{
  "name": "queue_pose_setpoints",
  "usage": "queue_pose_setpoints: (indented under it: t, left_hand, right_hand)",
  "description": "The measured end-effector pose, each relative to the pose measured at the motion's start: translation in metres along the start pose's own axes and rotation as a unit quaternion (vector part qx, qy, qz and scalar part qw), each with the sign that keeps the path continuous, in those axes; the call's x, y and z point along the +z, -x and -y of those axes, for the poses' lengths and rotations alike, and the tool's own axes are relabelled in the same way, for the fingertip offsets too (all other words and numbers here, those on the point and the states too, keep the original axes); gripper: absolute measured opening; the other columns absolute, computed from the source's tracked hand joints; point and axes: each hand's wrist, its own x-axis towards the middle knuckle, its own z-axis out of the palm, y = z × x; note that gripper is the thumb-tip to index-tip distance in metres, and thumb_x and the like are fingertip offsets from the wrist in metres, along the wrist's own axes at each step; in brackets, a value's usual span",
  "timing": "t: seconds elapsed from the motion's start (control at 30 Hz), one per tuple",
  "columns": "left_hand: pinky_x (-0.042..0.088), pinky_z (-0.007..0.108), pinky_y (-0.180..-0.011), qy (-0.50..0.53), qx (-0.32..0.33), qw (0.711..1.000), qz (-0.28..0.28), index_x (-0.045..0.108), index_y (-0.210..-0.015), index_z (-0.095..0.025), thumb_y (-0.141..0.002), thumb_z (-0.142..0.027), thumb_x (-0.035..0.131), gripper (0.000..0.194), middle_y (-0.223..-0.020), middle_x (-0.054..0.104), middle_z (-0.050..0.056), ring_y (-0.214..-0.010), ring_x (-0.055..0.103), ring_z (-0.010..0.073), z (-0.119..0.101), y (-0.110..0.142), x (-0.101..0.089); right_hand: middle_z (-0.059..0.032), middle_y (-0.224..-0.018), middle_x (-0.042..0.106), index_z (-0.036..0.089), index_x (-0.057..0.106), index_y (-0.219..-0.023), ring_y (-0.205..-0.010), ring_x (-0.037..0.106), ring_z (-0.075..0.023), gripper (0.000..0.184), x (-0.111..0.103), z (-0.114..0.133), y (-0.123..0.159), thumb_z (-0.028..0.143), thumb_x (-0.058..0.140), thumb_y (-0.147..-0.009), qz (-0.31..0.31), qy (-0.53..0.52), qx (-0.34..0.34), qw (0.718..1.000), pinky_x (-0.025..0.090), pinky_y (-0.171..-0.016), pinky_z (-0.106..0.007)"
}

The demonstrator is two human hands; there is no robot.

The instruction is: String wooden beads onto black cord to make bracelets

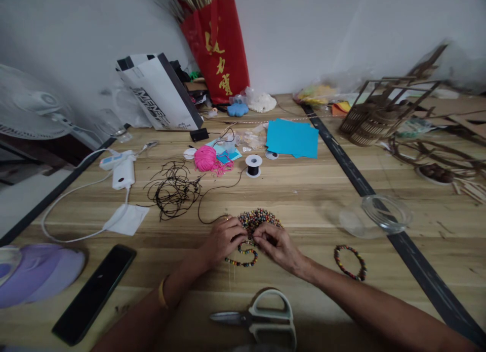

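Note:
My left hand [225, 238] is closed in a pinch at the upper end of a string of multicoloured beads [246, 264], which curls on the table below it. Facing it, my right hand [279, 245] is also pinched, its fingertips at the near edge of a heap of loose small beads [260, 219]. Whatever lies between the right fingertips is too small to make out. A finished-looking bead bracelet [350, 262] lies to the right of my right forearm. Nearer to me are scissors [261, 316] with pale handles, blades pointing left.
Behind the hands are a spool of black cord [253, 166], tangled black cord [172, 190], pink yarn [205, 159] and blue sheets [292, 138]. A phone [94, 294] and white power bank [123, 171] lie left. A clear glass dish [386, 214] stands right. Bags [224, 53] line the wall.

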Motion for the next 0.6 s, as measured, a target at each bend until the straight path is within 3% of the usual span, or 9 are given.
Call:
queue_pose_setpoints:
  t: [0.2, 0.33, 0.47, 0.6]
  left_hand:
    - [0.044, 0.028, -0.076, 0.008, -0.01, 1.0, -0.008, 0.071, -0.082, -0.018, -0.087, -0.019, 0.057, 0.015, -0.082, 0.067, 0.006, -0.081, 0.058, 0.017, -0.002, -0.0006, -0.0002]
    - [0.046, 0.027, -0.072, 0.085, -0.03, 0.995, -0.037, 0.07, -0.079, -0.016, -0.083, -0.016, 0.06, 0.011, -0.078, 0.068, 0.006, -0.076, 0.061, 0.016, -0.0042, -0.0033, -0.0019]
    - [0.047, 0.025, -0.066, 0.184, -0.099, 0.977, -0.042, 0.07, -0.074, -0.015, -0.077, -0.017, 0.064, 0.007, -0.072, 0.069, 0.006, -0.068, 0.063, 0.0151, -0.0066, -0.0044, -0.0044]
    - [0.047, 0.022, -0.059, 0.297, -0.173, 0.939, -0.017, 0.07, -0.075, -0.012, -0.075, -0.02, 0.066, 0.009, -0.07, 0.07, 0.006, -0.063, 0.063, 0.0139, -0.0088, -0.0034, -0.0052]
  right_hand:
    - [-0.0005, -0.068, 0.053, 0.016, 0.058, -0.081, -0.061, 0.047, -0.0116, 0.023, 0.0003, -0.0005, 0.0, 0.035, 0.052, -0.092, 0.004, -0.013, 0.014, 1.0, 0.039, -0.056, -0.022]
    - [-0.0002, -0.069, 0.053, 0.016, 0.057, -0.08, -0.062, 0.047, -0.0115, 0.023, -0.0007, -0.0006, 0.0002, 0.034, 0.051, -0.092, 0.012, -0.01, 0.015, 1.0, 0.038, -0.058, -0.022]
    - [-0.0004, -0.069, 0.053, 0.017, 0.057, -0.079, -0.064, 0.047, -0.0122, 0.023, -0.0016, 0.0027, -0.0001, 0.035, 0.051, -0.092, 0.017, -0.005, 0.018, 1.0, 0.037, -0.058, -0.022]
    - [0.0, -0.067, 0.052, 0.017, 0.055, -0.077, -0.062, 0.046, -0.0122, 0.023, -0.0016, 0.0064, -0.0006, 0.035, 0.051, -0.091, 0.016, -0.009, 0.02, 1.0, 0.036, -0.057, -0.022]
